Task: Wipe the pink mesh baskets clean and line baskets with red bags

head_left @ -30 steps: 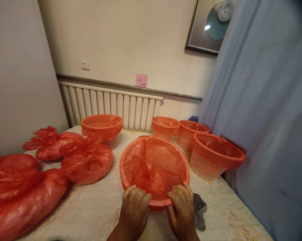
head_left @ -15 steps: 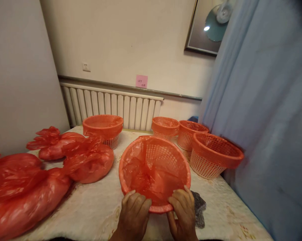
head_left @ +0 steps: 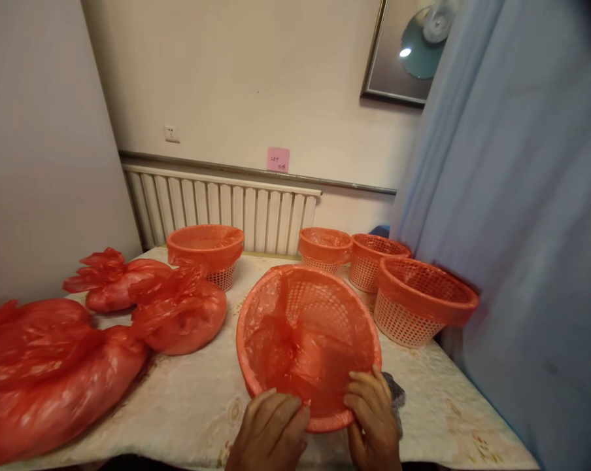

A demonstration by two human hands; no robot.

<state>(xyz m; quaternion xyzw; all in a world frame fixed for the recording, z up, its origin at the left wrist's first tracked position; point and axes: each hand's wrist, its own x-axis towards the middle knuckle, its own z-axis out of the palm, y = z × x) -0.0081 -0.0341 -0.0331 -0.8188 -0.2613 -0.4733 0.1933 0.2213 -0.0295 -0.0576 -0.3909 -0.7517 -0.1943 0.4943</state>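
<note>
An orange lattice basket (head_left: 325, 297) lined with a thin red plastic bag (head_left: 286, 347) is tipped toward me at the table's near edge. My left hand (head_left: 272, 433) curls over the near rim on the left, fingers pressed on the bag's edge. Beside it, my right hand (head_left: 374, 418) grips the same rim on the right, thumb under, fingers on top. The loose bag is bunched in the basket's bottom.
Several more bag-lined lattice baskets (head_left: 418, 307) stand at the back and right of the cloth-covered table (head_left: 187, 405). Tied full red bags (head_left: 178, 314) lie at the left. A dark cloth (head_left: 395, 392) lies by my right hand. A blue curtain (head_left: 521, 229) hangs right; a radiator (head_left: 217, 212) stands behind.
Both hands and the basket have slid a little nearer to me and to the right, and the basket has tilted more toward me. The view has shifted slightly.
</note>
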